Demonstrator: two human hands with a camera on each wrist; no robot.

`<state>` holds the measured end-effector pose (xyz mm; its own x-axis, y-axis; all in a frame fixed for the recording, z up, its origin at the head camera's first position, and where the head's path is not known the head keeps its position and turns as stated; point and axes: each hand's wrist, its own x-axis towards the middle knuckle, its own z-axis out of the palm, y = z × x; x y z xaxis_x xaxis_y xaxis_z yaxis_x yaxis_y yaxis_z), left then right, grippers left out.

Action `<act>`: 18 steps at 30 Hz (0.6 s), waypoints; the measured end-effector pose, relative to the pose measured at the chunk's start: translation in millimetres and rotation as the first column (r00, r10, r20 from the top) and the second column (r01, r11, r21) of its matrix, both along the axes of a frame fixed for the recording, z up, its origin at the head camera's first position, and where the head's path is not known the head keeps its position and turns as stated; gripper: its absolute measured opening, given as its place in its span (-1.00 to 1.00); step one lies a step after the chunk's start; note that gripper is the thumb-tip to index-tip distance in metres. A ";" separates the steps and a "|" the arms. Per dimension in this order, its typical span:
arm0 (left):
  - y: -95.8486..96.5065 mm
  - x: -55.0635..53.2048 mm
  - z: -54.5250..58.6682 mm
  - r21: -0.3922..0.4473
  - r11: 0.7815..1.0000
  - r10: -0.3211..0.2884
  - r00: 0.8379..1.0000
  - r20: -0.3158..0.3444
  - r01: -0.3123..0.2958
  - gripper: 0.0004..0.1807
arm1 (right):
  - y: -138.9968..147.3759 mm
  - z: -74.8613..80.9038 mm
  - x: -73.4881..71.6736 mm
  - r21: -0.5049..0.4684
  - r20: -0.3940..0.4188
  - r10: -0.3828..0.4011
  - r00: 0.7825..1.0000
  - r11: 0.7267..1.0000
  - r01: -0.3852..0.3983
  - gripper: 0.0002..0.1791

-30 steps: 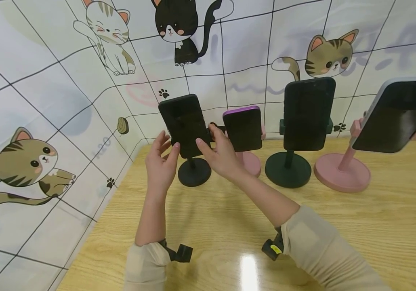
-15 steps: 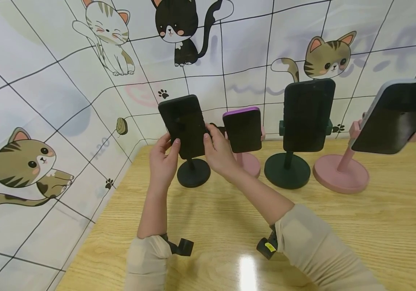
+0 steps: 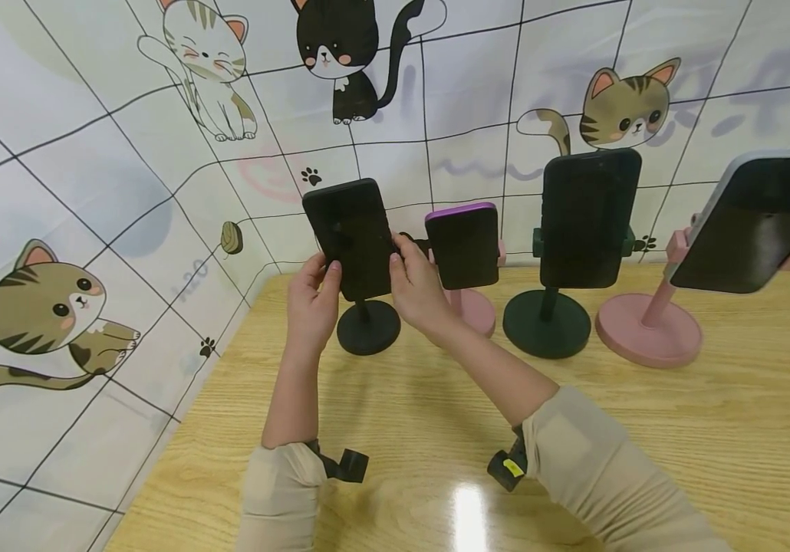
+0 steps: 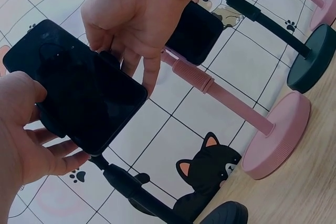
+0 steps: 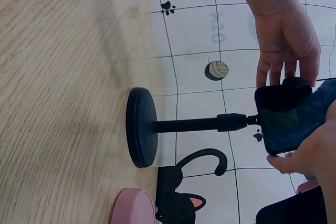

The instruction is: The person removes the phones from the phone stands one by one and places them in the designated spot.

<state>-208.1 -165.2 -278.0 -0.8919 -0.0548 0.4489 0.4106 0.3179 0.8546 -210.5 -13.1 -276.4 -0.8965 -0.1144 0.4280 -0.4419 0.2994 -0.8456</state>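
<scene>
A black smartphone (image 3: 352,239) sits tilted in the clamp of a black phone stand (image 3: 369,328), its dark screen facing me. My left hand (image 3: 312,303) holds the phone's lower left edge, thumb in front and fingers reaching behind. On the opposite edge my right hand (image 3: 419,287) grips the phone, its thumb along the side. In the left wrist view both hands flank the phone (image 4: 79,93) at the clamp's side arms. The stand's black round base (image 5: 140,127) rests on the table in the right wrist view.
Right of the hands stands a small purple-edged phone (image 3: 464,247) on a pink stand (image 3: 475,313), close to my right hand. Further right are a dark green stand (image 3: 547,326) with a black phone and a pink stand (image 3: 649,330) with a white-edged phone. A cat-print backdrop (image 3: 381,161) rises behind.
Both hands have closed in on the phone's side edges. The right thumb has moved from over the screen to the right edge. The phone and stand have stayed in place.
</scene>
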 end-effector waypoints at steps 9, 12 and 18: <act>-1.7 -0.9 -2.2 -0.023 1.000 -0.021 0.999 0.040 0.022 -0.67 | 0.2 -1.2 -1.7 -0.010 0.008 -0.016 1.000 1.000 0.016 -0.56; -1.3 -1.2 -2.2 -0.015 1.000 -0.023 0.999 0.050 0.023 -0.66 | 0.3 -1.6 -2.5 -0.007 0.012 -0.027 1.000 1.000 0.027 -0.56; -2.4 -1.6 -3.0 -0.009 0.999 -0.033 0.998 0.045 0.034 -0.65 | 1.3 -2.6 -4.3 0.000 0.034 -0.035 0.999 0.999 0.035 -0.56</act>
<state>-209.7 -167.6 -281.1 -0.9125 -0.0205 0.4086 0.3823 0.3126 0.8696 -214.8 -11.7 -279.0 -0.9139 -0.0825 0.3974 -0.4023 0.3138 -0.8601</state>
